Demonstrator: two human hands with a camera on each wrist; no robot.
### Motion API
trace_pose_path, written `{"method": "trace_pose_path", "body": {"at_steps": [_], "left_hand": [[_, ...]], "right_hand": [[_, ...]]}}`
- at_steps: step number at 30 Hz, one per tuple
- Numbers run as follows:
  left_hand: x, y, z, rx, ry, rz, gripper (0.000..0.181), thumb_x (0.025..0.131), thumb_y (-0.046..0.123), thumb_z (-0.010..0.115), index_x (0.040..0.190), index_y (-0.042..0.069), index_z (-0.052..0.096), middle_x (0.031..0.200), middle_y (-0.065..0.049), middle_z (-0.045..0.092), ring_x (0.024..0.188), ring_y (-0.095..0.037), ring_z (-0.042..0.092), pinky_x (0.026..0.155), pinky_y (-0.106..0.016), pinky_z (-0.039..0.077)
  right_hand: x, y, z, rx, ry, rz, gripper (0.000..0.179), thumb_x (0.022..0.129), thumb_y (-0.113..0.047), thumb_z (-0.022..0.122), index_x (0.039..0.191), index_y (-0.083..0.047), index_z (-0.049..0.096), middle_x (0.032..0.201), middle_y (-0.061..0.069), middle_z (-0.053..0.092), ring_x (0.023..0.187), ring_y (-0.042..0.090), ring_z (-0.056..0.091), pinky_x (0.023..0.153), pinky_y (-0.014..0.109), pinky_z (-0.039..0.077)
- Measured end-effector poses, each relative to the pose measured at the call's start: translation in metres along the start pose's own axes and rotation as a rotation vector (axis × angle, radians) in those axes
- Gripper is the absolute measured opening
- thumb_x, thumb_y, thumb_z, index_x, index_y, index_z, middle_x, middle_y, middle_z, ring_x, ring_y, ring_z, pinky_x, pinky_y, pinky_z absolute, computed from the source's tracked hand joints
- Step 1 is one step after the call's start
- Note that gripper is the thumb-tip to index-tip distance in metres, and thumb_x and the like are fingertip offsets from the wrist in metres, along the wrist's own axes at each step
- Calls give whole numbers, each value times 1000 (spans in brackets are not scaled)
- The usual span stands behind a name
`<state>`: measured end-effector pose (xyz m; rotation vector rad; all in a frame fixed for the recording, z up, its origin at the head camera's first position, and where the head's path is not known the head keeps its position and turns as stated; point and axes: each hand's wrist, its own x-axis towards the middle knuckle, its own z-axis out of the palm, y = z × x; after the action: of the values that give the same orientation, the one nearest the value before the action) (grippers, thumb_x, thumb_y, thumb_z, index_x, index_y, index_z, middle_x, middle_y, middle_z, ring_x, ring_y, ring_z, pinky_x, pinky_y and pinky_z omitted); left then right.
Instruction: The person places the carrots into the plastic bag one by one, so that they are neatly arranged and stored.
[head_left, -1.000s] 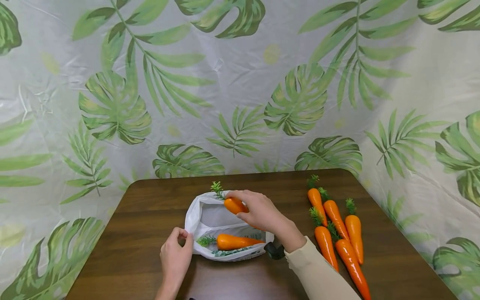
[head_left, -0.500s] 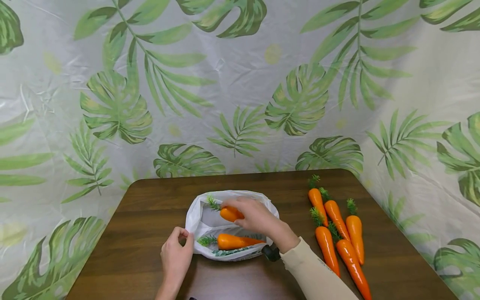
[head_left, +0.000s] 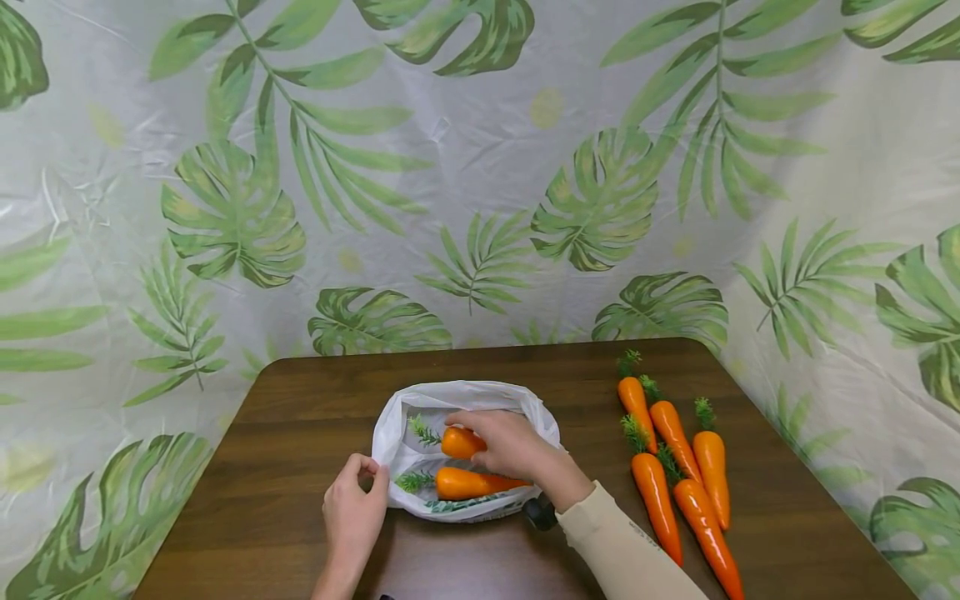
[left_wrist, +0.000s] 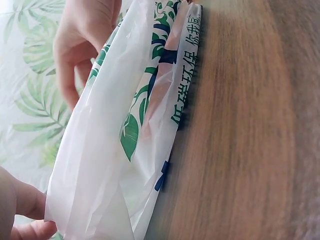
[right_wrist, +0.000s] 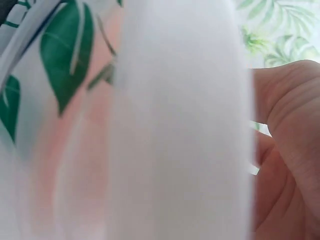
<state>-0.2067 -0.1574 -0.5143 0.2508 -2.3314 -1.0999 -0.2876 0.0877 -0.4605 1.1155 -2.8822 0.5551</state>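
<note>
A white plastic bag (head_left: pixel 389 429) with green print lies with its mouth spread on the table. My left hand (head_left: pixel 354 504) pinches the bag's left rim between thumb and fingers; the left wrist view shows the same pinch on the bag (left_wrist: pixel 85 165). Inside the bag, one orange carrot (head_left: pixel 468 483) with a green top lies crosswise. Above it in the picture is a second carrot (head_left: pixel 461 443), its green top pointing left. My right hand (head_left: pixel 510 450) reaches into the bag and holds this second carrot, hiding its tip. In the right wrist view the bag (right_wrist: pixel 185 125) covers most of the scene.
To the right of the bag, several carrots (head_left: pixel 701 533) with green tops lie in a loose group on the brown wooden table (head_left: pixel 285 433). A leaf-patterned curtain (head_left: pixel 480 167) hangs behind the table.
My right hand has lowered the second carrot from over the bag's far rim into the bag, beside the first carrot. My left hand has kept its pinch on the rim.
</note>
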Motion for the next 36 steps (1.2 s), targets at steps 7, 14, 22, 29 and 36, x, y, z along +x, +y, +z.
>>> {"method": "trace_pose_path", "body": {"at_steps": [7, 14, 22, 29, 36], "left_hand": [[1, 0, 0, -2, -9, -3, 14, 87, 13, 73, 80, 16, 62, 82, -1, 72, 88, -32, 71, 76, -54, 47], [0, -1, 0, 1, 0, 6, 14, 87, 13, 73, 80, 16, 61, 81, -1, 72, 86, -32, 71, 75, -54, 47], [0, -1, 1, 2, 10, 27, 15, 86, 12, 73, 79, 17, 61, 79, 1, 71, 85, -30, 71, 74, -55, 47], [1, 0, 0, -4, 14, 33, 14, 86, 10, 73, 80, 16, 61, 80, -1, 72, 85, -31, 71, 75, -54, 48], [0, 0, 0, -1, -9, 9, 13, 87, 12, 73, 80, 15, 62, 82, -2, 72, 87, -32, 71, 77, -55, 47]], "right_hand": [[1, 3, 11, -37, -8, -11, 52, 82, -10, 80, 130, -23, 63, 112, -9, 67, 96, 13, 61, 86, 34, 50], [5, 4, 17, -58, -7, -10, 51, 81, -9, 80, 127, -25, 66, 112, -11, 67, 94, 11, 60, 84, 34, 50], [7, 3, 18, -58, -17, -17, 47, 84, -5, 75, 126, -24, 68, 111, -12, 69, 92, 10, 61, 81, 32, 50], [7, 4, 18, -34, -11, -2, 48, 82, 2, 73, 122, -24, 70, 110, -13, 68, 89, 9, 59, 83, 31, 49], [4, 6, 18, -14, -4, -1, 52, 80, 5, 71, 124, -22, 70, 110, -7, 70, 95, 13, 63, 85, 33, 52]]}}
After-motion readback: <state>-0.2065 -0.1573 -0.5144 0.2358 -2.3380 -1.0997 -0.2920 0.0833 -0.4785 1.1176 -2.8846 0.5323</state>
